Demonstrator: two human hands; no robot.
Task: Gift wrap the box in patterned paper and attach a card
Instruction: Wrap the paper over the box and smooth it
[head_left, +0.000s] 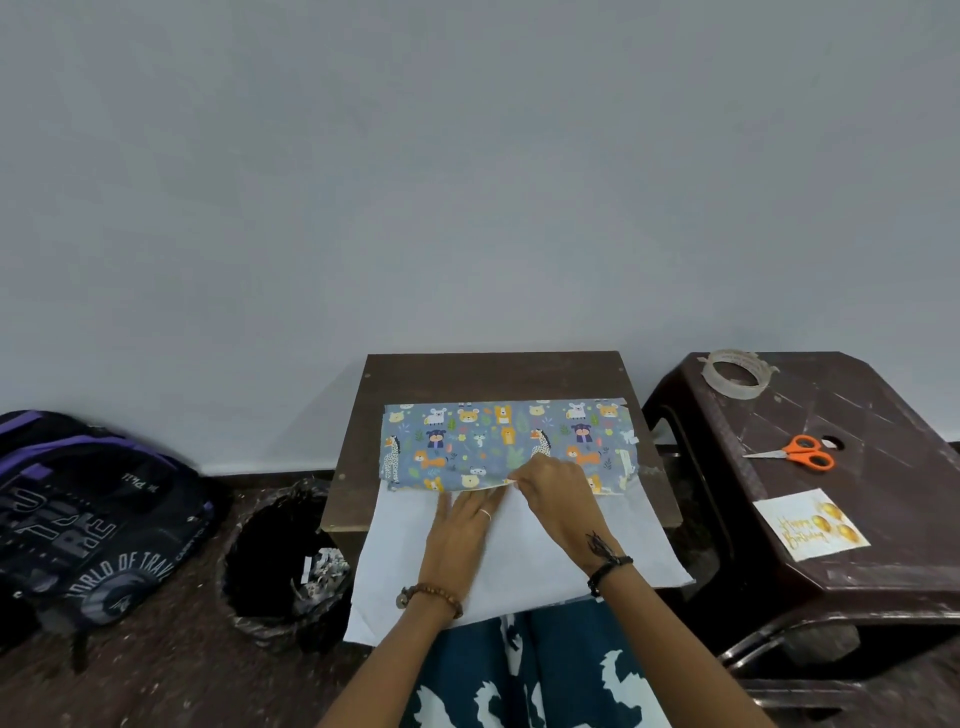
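Blue animal-patterned wrapping paper (483, 441) is folded over the box on the small brown table (493, 374); the box itself is hidden. The paper's white underside (524, 551) hangs toward me over the front edge. My left hand (465, 525) lies flat, fingers straight, pressing the white paper just below the fold. My right hand (558, 499) pinches the patterned paper's front edge at the middle. A white "Happy Birthday" card (810, 525) with gold balloons lies on the dark plastic stool (883, 571) to the right.
On the stool also sit a tape roll (735, 374) at the back and orange-handled scissors (795, 454). A black-lined waste bin (280, 566) with paper scraps stands left of the table. A dark backpack (88, 514) lies on the floor at far left. The wall is right behind the table.
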